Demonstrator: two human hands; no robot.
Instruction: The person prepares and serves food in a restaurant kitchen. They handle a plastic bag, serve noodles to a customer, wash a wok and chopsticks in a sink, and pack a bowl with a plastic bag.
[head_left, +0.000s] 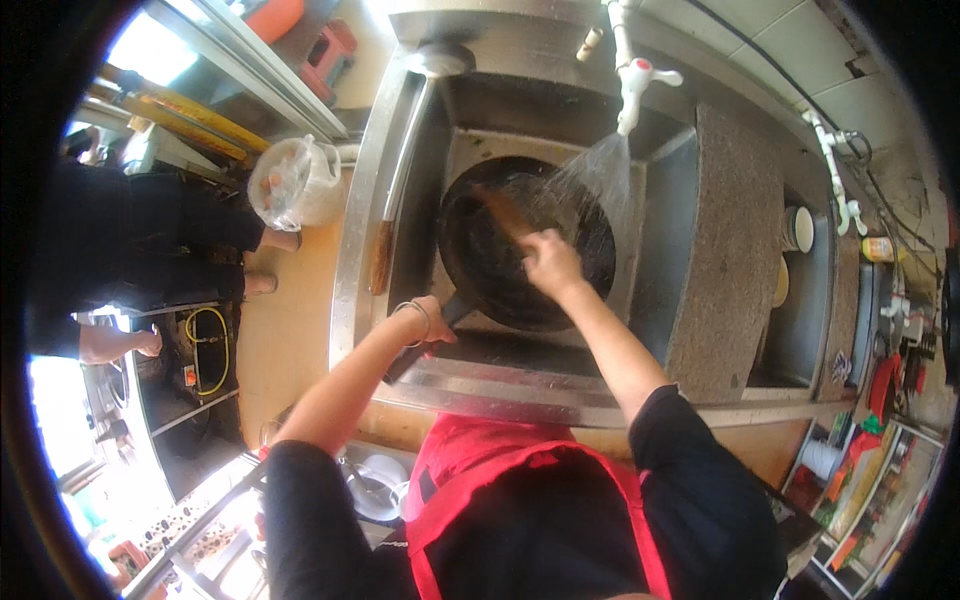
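Note:
A large dark wok (480, 255) sits in a stainless steel sink (652, 225). My left hand (429, 321) grips its handle (459, 306) near the sink's front left corner. In my right hand (553, 262) is a brown brush or scrubber (507, 213), blurred by motion, its far end over the inside of the wok; its exact kind cannot be made out. Water sprays from a white tap (630, 112) with a red-marked top into the wok's far right side.
A wooden-handled ladle (382, 255) lies along the sink's left rim. Right of the basin is a grey board (727, 255), then another basin with bowls (799, 229). At left, a bagged bucket (296, 184) stands on the floor near another person (150, 232).

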